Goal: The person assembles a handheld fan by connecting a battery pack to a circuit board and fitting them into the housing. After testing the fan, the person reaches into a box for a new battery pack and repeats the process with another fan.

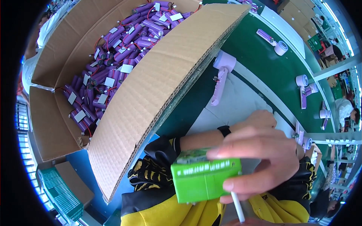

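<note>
My right hand [266, 160] is up close to the camera, its fingers closed around a small bright green drink carton [205, 182]. A thin white straw-like tube [236, 205] sticks out below those fingers toward the lower edge. Behind it, my left forearm, with a black wristband, reaches across to the right. My left hand [259, 119] is over the white sheet [230, 101] on the bench; its fingers are mostly hidden. Just beyond lies a pale purple handheld device [222, 77] with a round head and an exposed circuit part.
A large open cardboard box [151, 90] fills the left, holding many purple battery packs [124, 52] with red wires and white tags. More round-headed devices [272, 42] lie on the green bench [260, 56]. A teal basket [62, 192] stands lower left. People work at far right.
</note>
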Action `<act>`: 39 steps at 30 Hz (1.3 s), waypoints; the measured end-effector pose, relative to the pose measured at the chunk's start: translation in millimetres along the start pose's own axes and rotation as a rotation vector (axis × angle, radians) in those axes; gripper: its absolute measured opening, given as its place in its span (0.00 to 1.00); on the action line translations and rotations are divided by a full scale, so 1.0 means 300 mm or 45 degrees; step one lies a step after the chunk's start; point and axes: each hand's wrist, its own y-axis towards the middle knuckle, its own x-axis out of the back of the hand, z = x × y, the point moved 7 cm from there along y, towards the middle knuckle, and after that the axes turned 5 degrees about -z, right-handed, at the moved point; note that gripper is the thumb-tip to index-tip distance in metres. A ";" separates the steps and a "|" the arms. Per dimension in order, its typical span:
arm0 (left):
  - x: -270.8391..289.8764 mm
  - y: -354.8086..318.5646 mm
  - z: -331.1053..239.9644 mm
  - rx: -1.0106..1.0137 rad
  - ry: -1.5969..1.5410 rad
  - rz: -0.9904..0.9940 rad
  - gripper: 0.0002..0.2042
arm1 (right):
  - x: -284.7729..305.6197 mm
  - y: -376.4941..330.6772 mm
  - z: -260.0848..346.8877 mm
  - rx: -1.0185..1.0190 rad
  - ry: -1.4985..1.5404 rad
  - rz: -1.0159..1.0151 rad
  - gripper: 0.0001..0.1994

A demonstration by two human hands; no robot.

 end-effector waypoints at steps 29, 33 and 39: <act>0.072 0.131 0.041 -0.078 -0.099 -0.328 0.05 | 0.261 -0.043 -0.713 -0.495 -0.856 -0.001 0.28; 0.062 0.130 0.062 0.030 -0.244 -0.223 0.07 | 0.240 -0.168 -0.809 -1.076 -0.795 0.176 0.31; 0.109 0.123 0.064 0.000 -0.137 -0.225 0.08 | 0.273 -0.123 -0.752 -1.237 -0.806 0.219 0.32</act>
